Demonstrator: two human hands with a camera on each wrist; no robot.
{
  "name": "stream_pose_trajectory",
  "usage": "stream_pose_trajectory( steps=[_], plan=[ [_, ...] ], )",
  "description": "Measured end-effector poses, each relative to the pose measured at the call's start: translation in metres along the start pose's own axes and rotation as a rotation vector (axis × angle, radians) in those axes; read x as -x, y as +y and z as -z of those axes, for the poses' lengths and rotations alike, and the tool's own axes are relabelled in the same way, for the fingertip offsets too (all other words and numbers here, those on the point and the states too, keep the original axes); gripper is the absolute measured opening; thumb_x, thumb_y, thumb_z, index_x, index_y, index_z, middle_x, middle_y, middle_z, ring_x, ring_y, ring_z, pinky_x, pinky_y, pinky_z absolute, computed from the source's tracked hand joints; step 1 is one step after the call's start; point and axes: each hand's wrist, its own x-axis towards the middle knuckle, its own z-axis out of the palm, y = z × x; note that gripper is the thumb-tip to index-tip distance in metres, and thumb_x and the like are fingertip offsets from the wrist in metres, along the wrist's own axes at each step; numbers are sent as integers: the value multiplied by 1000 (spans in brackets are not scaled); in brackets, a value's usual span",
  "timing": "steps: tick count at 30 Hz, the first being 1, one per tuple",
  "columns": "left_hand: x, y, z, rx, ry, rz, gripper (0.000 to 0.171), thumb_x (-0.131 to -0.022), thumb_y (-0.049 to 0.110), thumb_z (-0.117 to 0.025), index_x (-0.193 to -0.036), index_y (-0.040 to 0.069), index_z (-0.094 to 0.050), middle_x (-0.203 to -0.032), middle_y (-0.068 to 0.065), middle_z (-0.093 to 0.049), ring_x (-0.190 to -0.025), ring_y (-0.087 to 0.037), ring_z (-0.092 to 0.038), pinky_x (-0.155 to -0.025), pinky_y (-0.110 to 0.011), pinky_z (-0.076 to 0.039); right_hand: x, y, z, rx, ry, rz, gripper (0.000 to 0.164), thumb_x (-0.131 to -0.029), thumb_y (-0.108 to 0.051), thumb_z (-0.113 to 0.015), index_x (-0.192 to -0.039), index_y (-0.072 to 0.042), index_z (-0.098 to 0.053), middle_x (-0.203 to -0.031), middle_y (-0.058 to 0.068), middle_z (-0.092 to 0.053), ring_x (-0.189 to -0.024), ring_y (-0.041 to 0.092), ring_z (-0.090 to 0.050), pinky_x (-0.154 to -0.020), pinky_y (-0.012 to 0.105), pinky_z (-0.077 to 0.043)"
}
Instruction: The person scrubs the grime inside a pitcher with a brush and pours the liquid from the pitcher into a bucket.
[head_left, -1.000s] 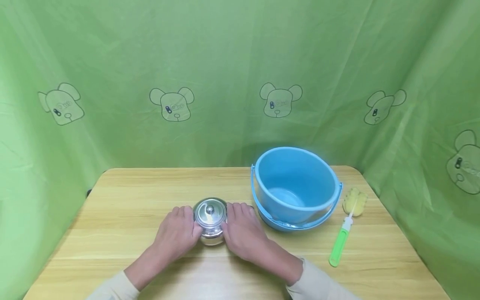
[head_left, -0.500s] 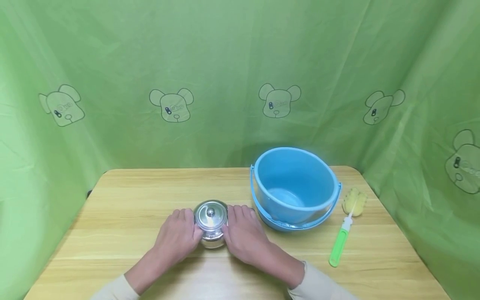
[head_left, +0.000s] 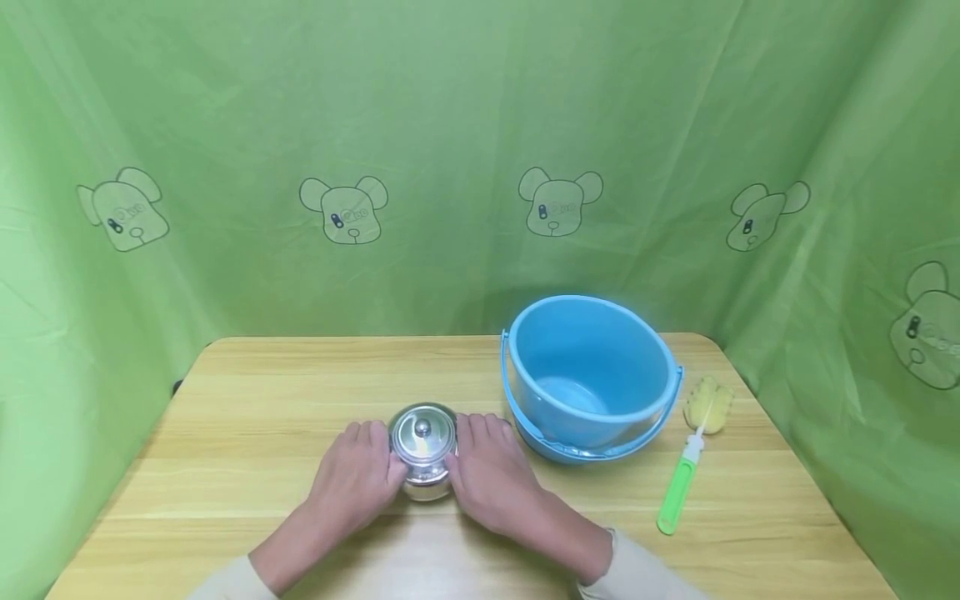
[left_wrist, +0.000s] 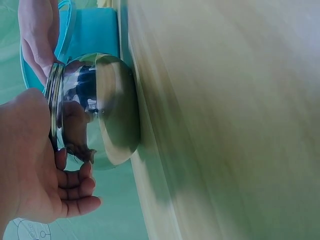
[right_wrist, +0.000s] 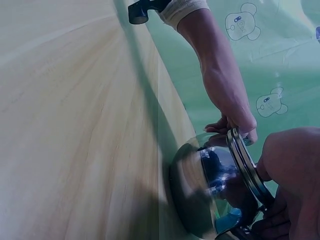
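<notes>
Lidded pot point(head_left: 424, 446) slid slightly nearer, left hand point(head_left: 354, 468), right hand point(head_left: 491, 472) angled inward, each grip pinching the pot

Wears plain off-white sleeves point(head_left: 641, 571), with a small, black, round-ended fitting point(right_wrist: 138, 14) beside the creased left cuff point(right_wrist: 185, 11).

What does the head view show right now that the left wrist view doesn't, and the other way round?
Only the head view: the knob on top of the lid, the floor inside the blue bucket, and the green brush handle.

Only the left wrist view: the palm side of the left hand, with its fingers curled beside the metal pot.

Both: the pot between the left hand and right hand, the bucket, the wooden tabletop and the green curtain.
</notes>
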Motion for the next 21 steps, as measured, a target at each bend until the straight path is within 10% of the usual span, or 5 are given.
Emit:
stream_pose_trajectory(
  steps=[21],
  plan=[
    [7,5,1,-1,-25,7,21,-91,27,-51,-80,10,-45,-71,1,-38,-65,-14,-31,-60,-23,-29,7,-1,2,-8,-2,0,62,-106,-38,-43,-146,9,-46,-135,24,-58,-130,38,-50,-116,50,-40]
  ],
)
